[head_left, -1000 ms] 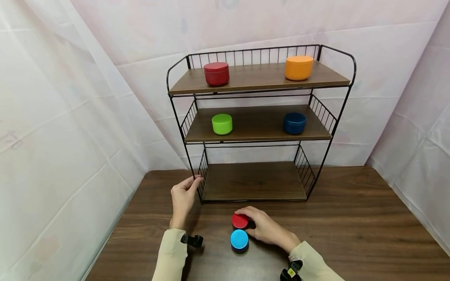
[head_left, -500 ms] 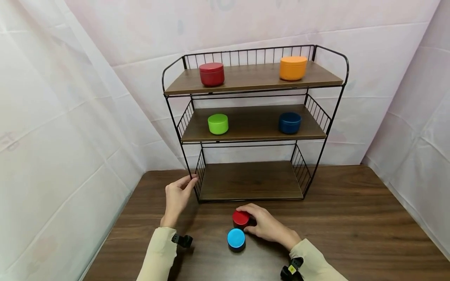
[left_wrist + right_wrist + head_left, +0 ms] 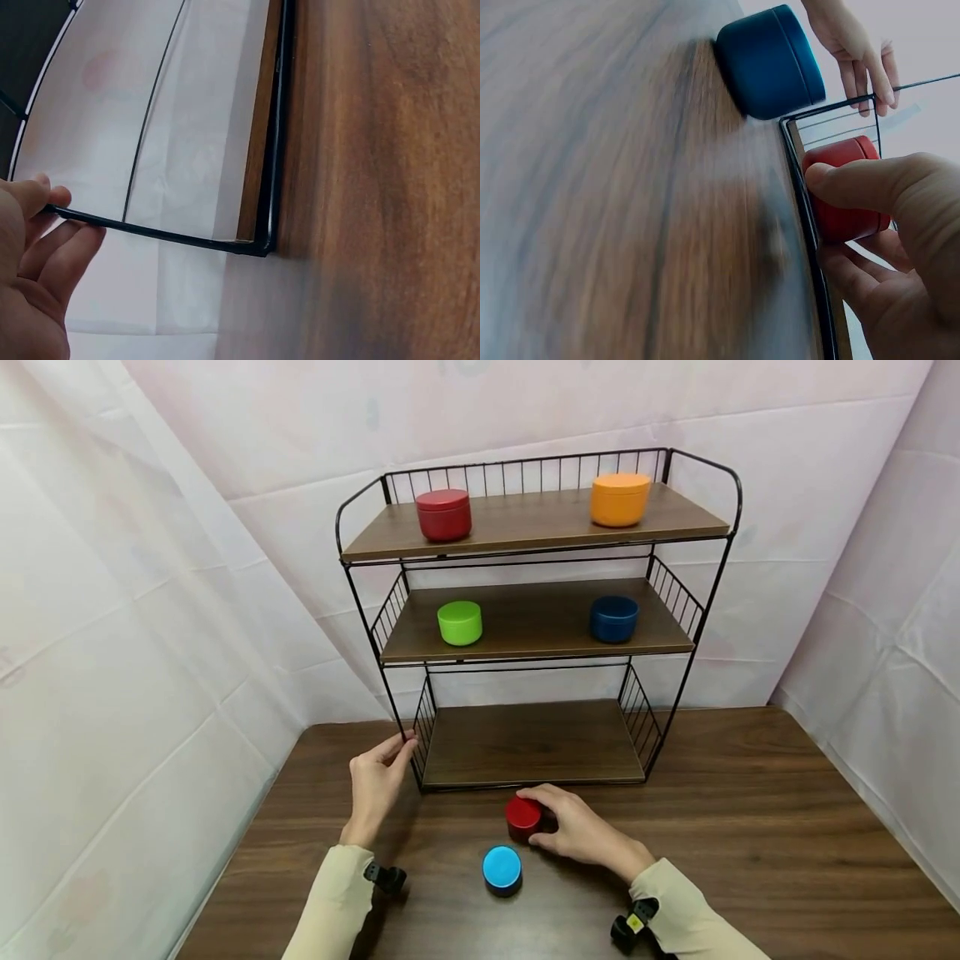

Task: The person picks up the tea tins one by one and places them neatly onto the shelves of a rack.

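Note:
My right hand (image 3: 585, 833) holds a small round red tin (image 3: 522, 814) between thumb and fingers, just in front of the rack's bottom shelf. In the right wrist view the thumb lies across the side of the red tin (image 3: 846, 219), with the fingers around its other side. A blue-lidded round tin (image 3: 502, 866) stands on the table a little nearer, apart from the red one. My left hand (image 3: 375, 789) pinches the lower left front post of the black wire rack (image 3: 381, 672). The left wrist view shows thumb and fingers of the left hand (image 3: 37, 277) around that thin post.
On the rack's top shelf (image 3: 536, 518) stand a larger red tin (image 3: 444, 516) and an orange tin (image 3: 620, 500). The middle shelf bears a green tin (image 3: 460, 623) and a dark blue tin (image 3: 613, 619). The bottom shelf (image 3: 536, 743) has wire sides. White cloth (image 3: 150, 652) hangs behind and beside the wooden table.
My right hand has carried the red tin away from the blue-lidded one, rightward and slightly toward the rack. The left hand keeps its pinch on the post. The head view has shifted slightly.

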{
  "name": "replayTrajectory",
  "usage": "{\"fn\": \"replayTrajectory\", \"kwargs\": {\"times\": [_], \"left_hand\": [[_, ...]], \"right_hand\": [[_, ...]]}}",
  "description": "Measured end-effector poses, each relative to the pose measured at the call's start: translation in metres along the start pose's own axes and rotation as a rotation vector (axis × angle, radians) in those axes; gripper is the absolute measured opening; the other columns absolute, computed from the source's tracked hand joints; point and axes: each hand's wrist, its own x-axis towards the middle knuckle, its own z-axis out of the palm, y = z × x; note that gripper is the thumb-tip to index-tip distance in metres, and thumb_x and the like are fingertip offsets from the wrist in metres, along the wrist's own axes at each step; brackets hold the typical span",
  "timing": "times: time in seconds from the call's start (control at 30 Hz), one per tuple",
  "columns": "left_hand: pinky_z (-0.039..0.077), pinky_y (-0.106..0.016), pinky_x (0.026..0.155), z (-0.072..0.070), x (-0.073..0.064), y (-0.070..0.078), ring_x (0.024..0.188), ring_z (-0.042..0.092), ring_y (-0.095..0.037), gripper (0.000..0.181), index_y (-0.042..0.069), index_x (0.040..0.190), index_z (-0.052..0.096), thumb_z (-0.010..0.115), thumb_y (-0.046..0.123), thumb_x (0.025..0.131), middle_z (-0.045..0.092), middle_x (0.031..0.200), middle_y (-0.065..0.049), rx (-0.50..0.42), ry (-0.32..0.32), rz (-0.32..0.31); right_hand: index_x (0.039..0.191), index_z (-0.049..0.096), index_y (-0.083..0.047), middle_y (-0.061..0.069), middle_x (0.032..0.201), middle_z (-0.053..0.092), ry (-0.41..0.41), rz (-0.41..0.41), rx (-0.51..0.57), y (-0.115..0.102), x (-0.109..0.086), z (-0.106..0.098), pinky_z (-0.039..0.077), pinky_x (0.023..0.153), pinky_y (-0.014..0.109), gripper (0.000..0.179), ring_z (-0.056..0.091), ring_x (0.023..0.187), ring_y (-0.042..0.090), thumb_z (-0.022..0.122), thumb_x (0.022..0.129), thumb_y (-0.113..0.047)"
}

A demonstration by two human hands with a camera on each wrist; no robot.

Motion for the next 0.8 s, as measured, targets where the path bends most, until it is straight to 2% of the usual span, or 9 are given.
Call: {"fn": "replayTrajectory", "kwargs": {"times": [0.3,0.5,0.8], "left_hand": [[0.051,-0.004,0.073,-0.002,0.002,0.001,0.088,0.078,-0.027,0.015,0.001,0.104,0.081,0.078,0.007,0.091,0.080,0.097,-0.012,-0.031,-0.043,-0.058],[0.050,-0.004,0.072,-0.003,0.002,0.002,0.089,0.078,-0.023,0.014,0.001,0.103,0.081,0.078,0.006,0.091,0.080,0.096,-0.011,-0.015,-0.049,-0.051],[0.048,-0.004,0.068,-0.003,0.002,-0.001,0.087,0.078,-0.021,0.013,0.003,0.102,0.082,0.078,0.007,0.091,0.081,0.096,-0.009,0.013,-0.050,-0.038]], "right_hand": [[0.144,0.056,-0.002,0.010,0.136,0.063,-0.004,0.017,-0.035,0.009,-0.006,-0.009,0.056,0.096,0.039,0.066,0.064,0.118,0.023,0.085,0.084,-0.007],[0.144,0.056,-0.003,0.011,0.134,0.063,0.005,0.020,-0.054,0.013,-0.004,-0.020,0.057,0.095,0.039,0.065,0.065,0.117,0.024,0.084,0.085,-0.008],[0.144,0.055,0.000,0.015,0.135,0.063,0.067,0.047,-0.064,0.025,-0.002,-0.043,0.056,0.096,0.042,0.066,0.065,0.118,0.028,0.085,0.085,-0.008]]}}
